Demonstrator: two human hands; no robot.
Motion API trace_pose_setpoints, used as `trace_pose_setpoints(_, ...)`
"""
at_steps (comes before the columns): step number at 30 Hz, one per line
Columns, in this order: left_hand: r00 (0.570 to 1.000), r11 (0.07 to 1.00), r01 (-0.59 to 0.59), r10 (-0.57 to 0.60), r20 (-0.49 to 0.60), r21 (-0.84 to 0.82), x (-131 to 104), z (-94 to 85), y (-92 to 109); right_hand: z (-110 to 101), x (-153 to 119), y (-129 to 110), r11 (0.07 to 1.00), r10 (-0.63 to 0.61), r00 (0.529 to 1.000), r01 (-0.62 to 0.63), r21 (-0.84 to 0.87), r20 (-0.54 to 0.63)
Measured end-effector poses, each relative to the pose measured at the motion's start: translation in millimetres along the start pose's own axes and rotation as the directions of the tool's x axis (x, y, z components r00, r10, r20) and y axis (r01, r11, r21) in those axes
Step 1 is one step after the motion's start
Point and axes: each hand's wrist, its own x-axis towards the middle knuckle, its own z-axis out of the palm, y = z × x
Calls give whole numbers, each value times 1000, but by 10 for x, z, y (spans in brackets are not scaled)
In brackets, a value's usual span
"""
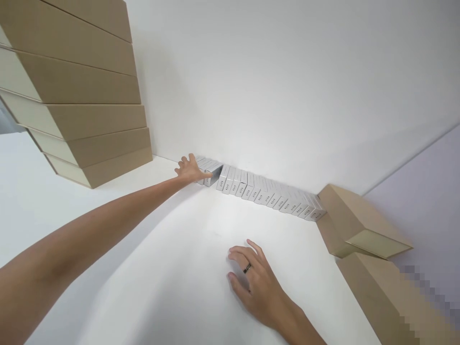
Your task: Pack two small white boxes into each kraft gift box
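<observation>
A long row of small white boxes (266, 190) with dark print on their front ends stands along the wall. At the row's left end my left hand (189, 170) reaches over several of the boxes, fingers spread, its thumb against the front of a box (214, 176) that leans left. A narrow dark gap separates this leaning box from the rest of the row. My right hand (257, 285), with a dark ring on one finger, is over the white table in front of the row, its fingers apart and slightly curled, holding nothing.
A tall stack of tan cardboard boxes (97, 91) rises at the left. More tan boxes (359, 215) lie at the right end of the row, down to the lower right corner. The white wall (273, 86) stands behind the white table (201, 239).
</observation>
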Motion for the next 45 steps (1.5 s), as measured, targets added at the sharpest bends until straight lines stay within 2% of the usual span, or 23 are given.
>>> trace_pose_setpoints(5, 985, 989, 142, -146, -95, -40, -97, 269, 149, 32, 4, 13, 1000, 14, 999, -15, 22, 45)
trace_pose_setpoints(7, 977, 987, 150, -158, -142, -63, -155, 368, 220, 36, 11, 17, 999, 30, 997, -32, 29, 71)
trace_pose_setpoints(9, 978, 990, 109, -123, -168, -88, -223, 383, 211, 28, 14, 19, 997, 61, 993, -65, 40, 100)
trace_pose_setpoints(11, 987, 993, 36, -53, -154, -113, -312, 287, 77, 2, 9, 21, 993, 98, 986, -107, 59, 133)
trace_pose_setpoints(14, 991, 984, -103, 89, -98, -145, -554, -40, -341, -60, -7, 34, 975, 165, 969, -188, 118, 184)
trace_pose_setpoints(16, 979, 966, -205, 200, -49, -159, -837, -303, -664, -91, -3, 48, 950, 226, 952, -262, 168, 204)
trace_pose_setpoints(18, 949, 937, -303, 312, 31, -176, -1217, -514, -916, -81, 30, 51, 907, 298, 923, -354, 230, 245)
trace_pose_setpoints(20, 899, 893, -396, 424, 108, -213, -1638, -616, -1037, -15, 88, 29, 839, 355, 877, -451, 304, 322)
trace_pose_setpoints(21, 858, 855, -453, 495, 135, -252, -1840, -621, -1044, 33, 118, 8, 810, 354, 866, -473, 347, 354)
trace_pose_setpoints(22, 792, 790, -523, 589, 159, -320, -2022, -601, -1022, 83, 141, -17, 795, 320, 873, -459, 397, 368)
trace_pose_setpoints(24, 626, 647, -593, 745, 231, -479, -2299, -515, -913, 161, 149, -65, 807, 173, 936, -314, 501, 307)
trace_pose_setpoints(26, 466, 529, -573, 838, 282, -626, -2439, -411, -767, 179, 96, -89, 809, 28, 979, -140, 571, 201)
trace_pose_setpoints(27, 406, 482, -559, 868, 285, -675, -2462, -362, -696, 163, 52, -88, 810, -6, 987, -90, 579, 161)
trace_pose_setpoints(29, 308, 390, -569, 917, 252, -724, -2443, -278, -575, 104, -47, -64, 827, -12, 992, -61, 559, 126)
trace_pose_setpoints(31, 236, 306, -615, 951, 200, -727, -2391, -211, -485, 49, -123, -22, 838, -8, 995, -50, 544, 104)
trace_pose_setpoints(32, 213, 277, -638, 960, 181, -718, -2366, -183, -451, 34, -146, 1, 837, -16, 996, -32, 547, 82)
trace_pose_setpoints(34, 195, 254, -670, 967, 164, -697, -2337, -139, -401, 30, -160, 42, 822, -33, 999, 7, 569, 35)
trace_pose_setpoints(39, 222, 264, -694, 963, 149, -670, -2342, -80, -352, 37, -113, 77, 810, -65, 997, 22, 586, 53)
trace_pose_setpoints(45, 210, 238, -705, 970, 123, -668, -2332, -60, -341, 11, -61, 41, 783, -70, 996, 23, 621, 51)
